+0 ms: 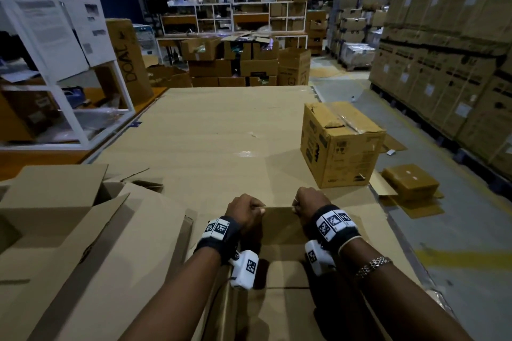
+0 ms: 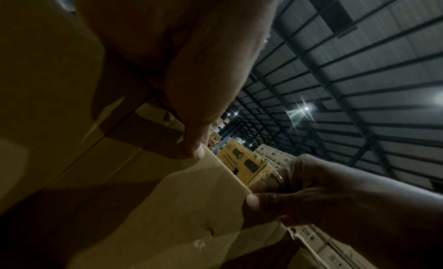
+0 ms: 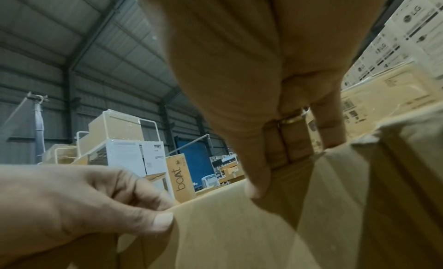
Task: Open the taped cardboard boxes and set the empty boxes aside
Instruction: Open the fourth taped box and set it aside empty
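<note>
A plain cardboard box sits right in front of me, and its top flap (image 1: 279, 225) stands raised. My left hand (image 1: 246, 209) pinches the flap's far edge at the left end, thumb on my side. My right hand (image 1: 307, 202), a ring on one finger, pinches the same edge at the right end. In the left wrist view my left hand (image 2: 191, 140) and right hand (image 2: 311, 193) both hold the flap (image 2: 167, 197). The right wrist view shows my right hand (image 3: 251, 121) and left hand (image 3: 84, 206) on the flap (image 3: 239, 225). A taped box (image 1: 340, 144) stands farther right, top closed.
Opened boxes (image 1: 69, 202) lie at my left on the wide cardboard-covered work surface (image 1: 221, 124). A white shelf frame (image 1: 69, 63) and a tall boAt carton (image 1: 128, 61) stand at the left. Flattened cardboard (image 1: 410, 185) lies on the floor; stacked cartons (image 1: 457, 50) line the right.
</note>
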The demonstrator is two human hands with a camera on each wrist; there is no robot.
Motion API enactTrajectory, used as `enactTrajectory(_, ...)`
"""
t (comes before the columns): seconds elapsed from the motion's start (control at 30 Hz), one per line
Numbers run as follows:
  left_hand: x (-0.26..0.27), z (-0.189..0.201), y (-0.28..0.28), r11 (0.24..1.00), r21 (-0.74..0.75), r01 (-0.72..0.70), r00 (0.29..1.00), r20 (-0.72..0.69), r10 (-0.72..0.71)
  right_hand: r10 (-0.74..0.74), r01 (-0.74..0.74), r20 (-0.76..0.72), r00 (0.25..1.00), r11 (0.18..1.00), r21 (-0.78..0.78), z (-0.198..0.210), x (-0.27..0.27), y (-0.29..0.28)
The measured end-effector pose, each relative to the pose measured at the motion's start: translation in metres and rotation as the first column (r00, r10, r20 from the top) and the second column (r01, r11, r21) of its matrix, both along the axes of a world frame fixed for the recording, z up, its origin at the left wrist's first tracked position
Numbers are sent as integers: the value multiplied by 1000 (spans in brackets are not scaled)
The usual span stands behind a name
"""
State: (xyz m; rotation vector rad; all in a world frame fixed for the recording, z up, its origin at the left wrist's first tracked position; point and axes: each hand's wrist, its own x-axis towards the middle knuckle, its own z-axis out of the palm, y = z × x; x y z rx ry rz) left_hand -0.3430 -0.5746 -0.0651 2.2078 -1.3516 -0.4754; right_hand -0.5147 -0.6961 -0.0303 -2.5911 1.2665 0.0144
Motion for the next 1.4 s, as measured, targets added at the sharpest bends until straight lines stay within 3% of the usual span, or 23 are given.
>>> enactTrajectory(0.17,-2,0,-1,1000,7,-3,1000,-8,3,-17,11,-58,998,996,-93,0,-1,6)
enactTrajectory(0.3,0,6,3,998,57,30,999,-25,-29,7,-9,-50,999,999,-42,7,-8,13)
enactTrajectory(0.47,4,42,34,991,88,105,961,-266,-78,195,-172,-160,968,974,148,20,-39,5)
enactTrajectory(0.7,-24,52,126,993,26,117,946,-306,-103,70,-80,44,997,947,311,58,-100,56)
enactTrajectory(0.9,-89,30,226,978,136,157,976,-171,-133,-17,-15,96,995,945,328,29,-190,123)
enactTrajectory(1.0,-121,6,264,988,52,147,975,-178,-136,-47,-32,293,955,965,259,9,-224,180)
enactTrajectory(1.07,-136,-6,281,993,-16,119,979,-167,-120,-126,40,432,893,978,203,-7,-240,212)
enactTrajectory(1.17,-151,-13,299,997,-53,-62,998,-4,62,-246,195,582,775,969,150,-28,-257,248)
enactTrajectory(1.27,-162,-11,311,966,-42,-253,936,242,256,-339,287,583,739,940,182,-41,-265,266)
enactTrajectory(1.33,-166,-11,318,958,-2,-286,928,248,278,-363,321,585,725,930,179,-46,-265,271)
enactTrajectory(1.4,-165,-12,321,952,56,-301,945,155,289,-372,311,596,712,927,208,-47,-262,273)
